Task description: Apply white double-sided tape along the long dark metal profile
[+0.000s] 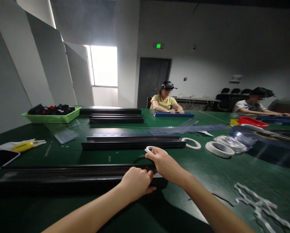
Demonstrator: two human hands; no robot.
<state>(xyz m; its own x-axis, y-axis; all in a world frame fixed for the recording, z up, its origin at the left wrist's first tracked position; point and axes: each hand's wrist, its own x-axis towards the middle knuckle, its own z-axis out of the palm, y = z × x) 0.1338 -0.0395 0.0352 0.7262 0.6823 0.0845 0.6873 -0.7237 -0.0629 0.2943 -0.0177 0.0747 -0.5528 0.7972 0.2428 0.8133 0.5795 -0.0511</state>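
Note:
A long black channel-shaped bar [69,178] lies across the near side of the green table. My left hand [137,182] is closed around its right part, the thumb low on the front face. My right hand [168,165] grips a thin roll of white tape [156,149] just above the bar's right end. A small white patch shows at that end, between my hands; whether it is tape I cannot tell. Beyond my hands lies another pair of black bars [132,144], with a white tape ring [192,143] at their right end.
A green basket [73,114] of black parts stands at the back left, a phone [2,160] and yellow cutter [23,146] nearer. To the right are a thick tape roll [219,149], a large film roll [256,145] and crumpled white strips [259,205]. Two people sit across the table.

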